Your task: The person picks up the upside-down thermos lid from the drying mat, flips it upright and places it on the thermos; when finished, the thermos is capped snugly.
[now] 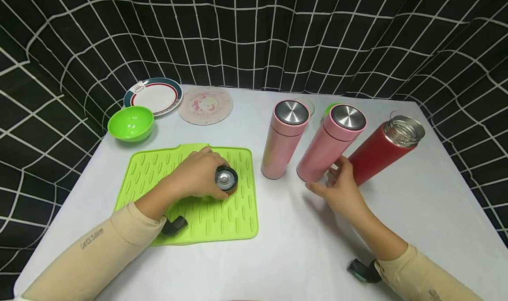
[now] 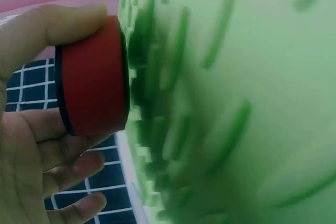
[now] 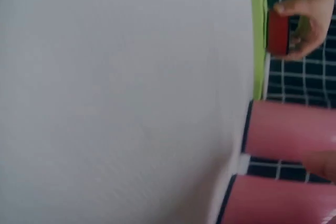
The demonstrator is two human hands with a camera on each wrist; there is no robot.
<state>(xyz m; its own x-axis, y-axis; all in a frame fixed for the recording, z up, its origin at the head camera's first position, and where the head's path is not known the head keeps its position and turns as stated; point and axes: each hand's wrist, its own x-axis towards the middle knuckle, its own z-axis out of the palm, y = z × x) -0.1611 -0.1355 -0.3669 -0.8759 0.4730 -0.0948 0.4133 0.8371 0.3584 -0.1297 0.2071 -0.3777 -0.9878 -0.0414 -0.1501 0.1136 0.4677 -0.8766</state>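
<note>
Lid [image 1: 226, 179], red, is pinched in the left hand [image 1: 196, 174] over the green mat [image 1: 190, 213] at centre left. Its open red bottle [image 1: 381, 150] stands far right, beyond two pink bottles [image 1: 284, 139]; the right hand [image 1: 342, 187], fingers loose, touches the nearer pink bottle [image 1: 330, 143]. Count: three bottles, one loose lid.

Green bowl [image 1: 130, 123] (beside plate [image 1: 153, 96]).

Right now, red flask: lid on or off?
Off. The red flask shows a bare steel threaded mouth, and the left hand holds its red lid over the green mat.
</note>
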